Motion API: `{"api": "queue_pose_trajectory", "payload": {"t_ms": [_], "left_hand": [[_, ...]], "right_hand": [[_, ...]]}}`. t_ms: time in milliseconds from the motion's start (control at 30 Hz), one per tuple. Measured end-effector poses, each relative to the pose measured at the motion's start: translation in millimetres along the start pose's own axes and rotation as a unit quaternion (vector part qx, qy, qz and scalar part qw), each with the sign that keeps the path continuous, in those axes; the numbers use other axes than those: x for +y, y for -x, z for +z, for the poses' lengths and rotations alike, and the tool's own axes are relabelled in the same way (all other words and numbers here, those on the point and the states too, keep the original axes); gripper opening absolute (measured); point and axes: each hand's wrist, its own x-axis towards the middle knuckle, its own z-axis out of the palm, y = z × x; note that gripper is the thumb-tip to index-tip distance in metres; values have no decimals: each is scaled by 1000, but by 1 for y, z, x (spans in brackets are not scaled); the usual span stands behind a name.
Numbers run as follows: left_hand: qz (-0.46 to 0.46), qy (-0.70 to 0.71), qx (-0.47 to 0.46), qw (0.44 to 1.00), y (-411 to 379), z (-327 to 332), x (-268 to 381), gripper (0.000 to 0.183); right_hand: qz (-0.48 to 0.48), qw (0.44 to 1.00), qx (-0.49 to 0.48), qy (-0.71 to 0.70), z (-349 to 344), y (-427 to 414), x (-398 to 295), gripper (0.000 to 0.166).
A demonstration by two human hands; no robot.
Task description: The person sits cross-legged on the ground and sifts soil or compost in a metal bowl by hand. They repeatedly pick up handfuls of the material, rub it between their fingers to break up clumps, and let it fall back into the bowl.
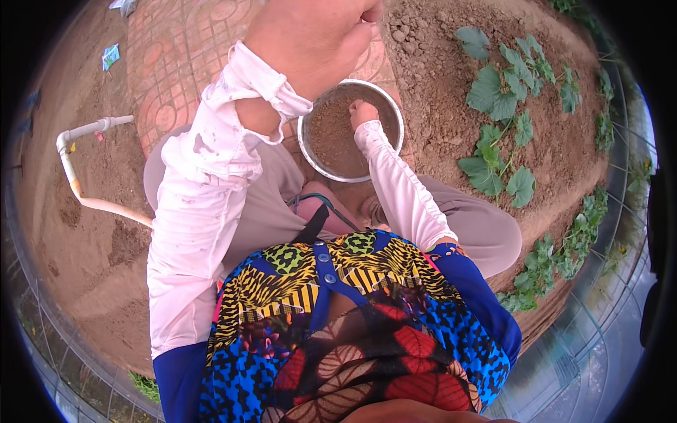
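A round metal basin (400, 113) stands between the knees, holding loose brown soil (333, 124). My right hand (364, 113) is inside its rim, fingers curled over the soil; whether they grip anything is hidden. My left hand (312, 42) is raised close to the camera, above and beyond the basin. Its thumb and a finger are bent together, and the top edge cuts off part of the hand. I cannot tell if it holds something. Pale, stained sleeve covers run up both forearms, the left one (203, 211) torn open at the wrist.
Patterned red paving (164, 69) runs ahead. Left of it a bent plastic pipe (66, 158) rises from bare soil, with a blue packet (110, 56) farther off. Leafy vine plants (492, 92) grow in the soil on the right. Wire fencing (592, 322) curves along the rim.
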Motion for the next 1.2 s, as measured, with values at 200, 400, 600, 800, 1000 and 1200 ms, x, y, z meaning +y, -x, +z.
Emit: {"api": "queue_pose_trajectory", "payload": {"t_ms": [200, 400, 600, 800, 1000, 1200], "left_hand": [[2, -7, -15, 1000, -2, 1, 7, 7], [34, -18, 18, 999, -5, 9, 4, 8], [-1, -8, -1, 1000, -2, 13, 9, 9], [72, -88, 61, 992, 2, 26, -27, 26], [-69, -248, -175, 950, -13, 65, -65, 19], [-192, -301, -257, 898, 81, 197, -168, 42]], "right_hand": [[71, 995, 26, -66, -19, 7, 5, 15], [34, 998, -19, -46, -9, 6, 18, 13], [24, 994, 44, -96, -75, -16, 61, 13], [245, 958, 148, -17, -108, 22, 130, 34], [285, 933, 196, -101, -7, 108, 87, 44], [308, 939, 129, -88, -32, 118, 73, 27]]}}
